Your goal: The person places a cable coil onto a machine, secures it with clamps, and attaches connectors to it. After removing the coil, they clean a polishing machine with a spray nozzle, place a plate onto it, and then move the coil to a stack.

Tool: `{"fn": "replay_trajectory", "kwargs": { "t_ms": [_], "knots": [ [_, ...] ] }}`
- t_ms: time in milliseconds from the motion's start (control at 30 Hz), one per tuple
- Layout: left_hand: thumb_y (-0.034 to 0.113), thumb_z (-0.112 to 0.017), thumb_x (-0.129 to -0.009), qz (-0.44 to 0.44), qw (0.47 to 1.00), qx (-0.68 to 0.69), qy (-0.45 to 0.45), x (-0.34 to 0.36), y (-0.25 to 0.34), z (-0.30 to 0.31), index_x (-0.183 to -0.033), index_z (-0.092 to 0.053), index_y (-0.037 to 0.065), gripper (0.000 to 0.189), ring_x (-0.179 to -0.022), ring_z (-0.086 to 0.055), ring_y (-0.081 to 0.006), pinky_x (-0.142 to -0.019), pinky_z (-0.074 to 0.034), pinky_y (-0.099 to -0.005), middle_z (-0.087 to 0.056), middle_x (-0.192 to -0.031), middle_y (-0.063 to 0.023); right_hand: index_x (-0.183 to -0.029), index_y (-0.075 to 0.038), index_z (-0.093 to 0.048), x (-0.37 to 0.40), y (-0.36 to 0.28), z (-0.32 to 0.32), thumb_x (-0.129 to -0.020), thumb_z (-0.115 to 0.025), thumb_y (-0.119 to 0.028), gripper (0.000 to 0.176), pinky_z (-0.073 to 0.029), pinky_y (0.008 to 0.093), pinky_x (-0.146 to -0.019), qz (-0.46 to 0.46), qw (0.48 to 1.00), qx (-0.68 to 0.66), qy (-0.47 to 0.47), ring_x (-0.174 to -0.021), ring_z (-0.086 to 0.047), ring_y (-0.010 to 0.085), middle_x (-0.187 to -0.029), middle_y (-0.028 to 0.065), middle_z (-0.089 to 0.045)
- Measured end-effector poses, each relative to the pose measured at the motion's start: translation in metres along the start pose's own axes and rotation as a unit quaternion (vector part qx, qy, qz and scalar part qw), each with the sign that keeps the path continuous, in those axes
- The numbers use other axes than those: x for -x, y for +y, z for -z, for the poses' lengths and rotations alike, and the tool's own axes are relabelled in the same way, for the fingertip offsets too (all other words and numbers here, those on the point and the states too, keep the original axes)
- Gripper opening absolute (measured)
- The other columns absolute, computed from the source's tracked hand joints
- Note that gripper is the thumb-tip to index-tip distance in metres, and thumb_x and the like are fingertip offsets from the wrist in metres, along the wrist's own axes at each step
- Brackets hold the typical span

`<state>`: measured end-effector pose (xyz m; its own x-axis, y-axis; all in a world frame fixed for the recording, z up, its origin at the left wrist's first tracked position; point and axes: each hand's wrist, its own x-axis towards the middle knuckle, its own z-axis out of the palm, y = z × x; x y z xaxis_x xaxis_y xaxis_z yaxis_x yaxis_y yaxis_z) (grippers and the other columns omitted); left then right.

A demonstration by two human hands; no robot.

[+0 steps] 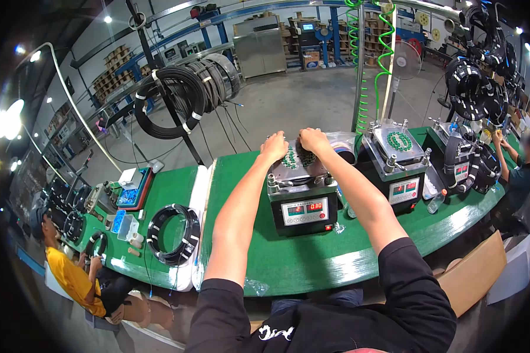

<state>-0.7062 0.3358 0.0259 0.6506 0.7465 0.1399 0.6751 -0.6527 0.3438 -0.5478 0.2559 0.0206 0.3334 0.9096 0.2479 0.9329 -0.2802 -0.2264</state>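
The left hand [275,147] and right hand [314,140] both rest on the fixture plate [297,172] on top of the black temperature-controller unit [303,210]. Seen from the plate centre, the left hand sits at 11 o'clock and the right hand at 1 o'clock, both at the far edge. The cluster of small green parts [290,157] lies between the two hands, touching or just beside the fingertips, and about equally near each. The plate's long axis runs 9 to 3 o'clock. Fingers of both hands are curled downward; whether they pinch a part cannot be told. A second identical unit [401,187] stands at 3 o'clock and a taped black cable coil [192,230] at 9 o'clock on the green bench [312,259]
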Motion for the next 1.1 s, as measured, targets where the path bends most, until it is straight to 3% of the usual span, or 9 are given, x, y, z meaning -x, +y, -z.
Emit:
{"fn": "replay_trajectory", "kwargs": {
  "t_ms": [100, 300, 433, 533, 700, 767, 833, 900, 1100],
  "knots": [
    [0.025, -0.051, -0.095, -0.002, 1.000, -0.008, -0.017, 0.004, -0.002, -0.001, -0.154, -0.038, 0.006, 0.063, -0.135, -0.052, -0.0396, -0.112, -0.043, -0.0529, -0.052, -0.150, -0.0199, -0.129, -0.015, -0.066, 0.001, 0.002, 0.003, -0.098, -0.058, -0.032, 0.036, -0.054, 0.0516, -0.097, 0.004, 1.000, 0.001, -0.028, -0.114, -0.066, 0.0413, -0.124, 0.0190, -0.069],
    [0.021, -0.052, -0.098, -0.167, 0.985, -0.020, 0.027, 0.003, -0.031, -0.008, -0.158, -0.029, 0.003, 0.067, -0.138, -0.048, -0.0420, -0.115, -0.041, -0.0492, -0.034, -0.160, -0.0237, -0.154, -0.026, -0.042, 0.021, 0.008, 0.002, -0.101, -0.058, -0.032, 0.055, -0.048, 0.0507, -0.107, 0.057, 0.997, -0.052, -0.014, -0.130, -0.056, 0.0437, -0.155, 0.0199, -0.045],
    [0.026, -0.051, -0.099, -0.175, 0.977, 0.042, -0.115, 0.029, -0.024, 0.041, -0.158, -0.024, -0.004, 0.071, -0.151, -0.032, -0.0368, -0.124, -0.028, -0.0413, -0.028, -0.163, -0.0260, -0.156, -0.024, -0.039, 0.044, 0.021, 0.021, -0.103, -0.056, -0.027, 0.056, -0.045, 0.0514, -0.110, 0.147, 0.982, -0.117, -0.013, -0.132, -0.053, 0.0458, -0.158, 0.0227, -0.040],
    [0.046, -0.051, -0.103, -0.186, 0.950, 0.020, -0.248, 0.045, -0.034, 0.067, -0.159, -0.022, -0.005, 0.081, -0.154, -0.026, -0.0323, -0.126, -0.022, -0.0373, -0.023, -0.166, -0.0235, -0.158, -0.023, -0.035, 0.055, 0.044, 0.037, -0.107, -0.052, -0.030, 0.055, -0.043, 0.0479, -0.113, 0.252, 0.942, -0.220, -0.033, -0.138, -0.050, 0.0412, -0.156, 0.0246, -0.043],
    [0.059, -0.053, -0.101, -0.231, 0.909, -0.020, -0.348, 0.085, -0.031, 0.097, -0.160, -0.026, 0.000, 0.087, -0.154, -0.027, -0.0289, -0.126, -0.023, -0.0365, -0.026, -0.167, -0.0198, -0.159, -0.011, -0.032, 0.121, 0.069, 0.059, -0.106, -0.054, -0.035, 0.062, -0.043, 0.0436, -0.113, 0.239, 0.920, -0.284, -0.126, -0.136, -0.053, 0.0359, -0.153, 0.0197, -0.049],
    [0.056, -0.061, -0.097, -0.250, 0.907, -0.037, -0.337, 0.103, -0.025, 0.102, -0.158, -0.031, 0.002, 0.087, -0.149, -0.036, -0.0316, -0.123, -0.030, -0.0385, -0.035, -0.162, -0.0216, -0.158, -0.010, -0.034, 0.141, 0.074, 0.058, -0.103, -0.060, -0.038, 0.067, -0.043, 0.0428, -0.113, 0.222, 0.918, -0.290, -0.154, -0.137, -0.052, 0.0352, -0.154, 0.0213, -0.048],
    [0.052, -0.067, -0.095, -0.260, 0.923, -0.039, -0.280, 0.119, -0.019, 0.093, -0.157, -0.035, 0.004, 0.085, -0.145, -0.043, -0.0333, -0.120, -0.034, -0.0414, -0.041, -0.158, -0.0220, -0.153, -0.005, -0.042, 0.161, 0.067, 0.061, -0.096, -0.070, -0.039, 0.073, -0.044, 0.0427, -0.112, 0.260, 0.930, -0.251, -0.067, -0.136, -0.053, 0.0364, -0.148, 0.0243, -0.053],
    [0.044, -0.076, -0.089, -0.302, 0.941, -0.024, -0.149, 0.125, -0.027, 0.063, -0.149, -0.047, 0.005, 0.078, -0.134, -0.052, -0.0325, -0.113, -0.041, -0.0434, -0.054, -0.146, -0.0174, -0.149, -0.004, -0.046, 0.169, 0.059, 0.056, -0.092, -0.074, -0.039, 0.073, -0.047, 0.0434, -0.108, 0.249, 0.935, -0.250, -0.023, -0.130, -0.057, 0.0364, -0.139, 0.0231, -0.060],
    [0.036, -0.083, -0.080, -0.289, 0.956, -0.036, 0.039, 0.137, -0.025, 0.030, -0.143, -0.052, 0.006, 0.077, -0.129, -0.055, -0.0311, -0.106, -0.042, -0.0462, -0.058, -0.137, -0.0129, -0.142, -0.004, -0.053, 0.167, 0.043, 0.032, -0.088, -0.078, -0.038, 0.068, -0.052, 0.0435, -0.097, 0.215, 0.940, -0.236, 0.117, -0.111, -0.064, 0.0326, -0.117, 0.0180, -0.068]
  ]
}}
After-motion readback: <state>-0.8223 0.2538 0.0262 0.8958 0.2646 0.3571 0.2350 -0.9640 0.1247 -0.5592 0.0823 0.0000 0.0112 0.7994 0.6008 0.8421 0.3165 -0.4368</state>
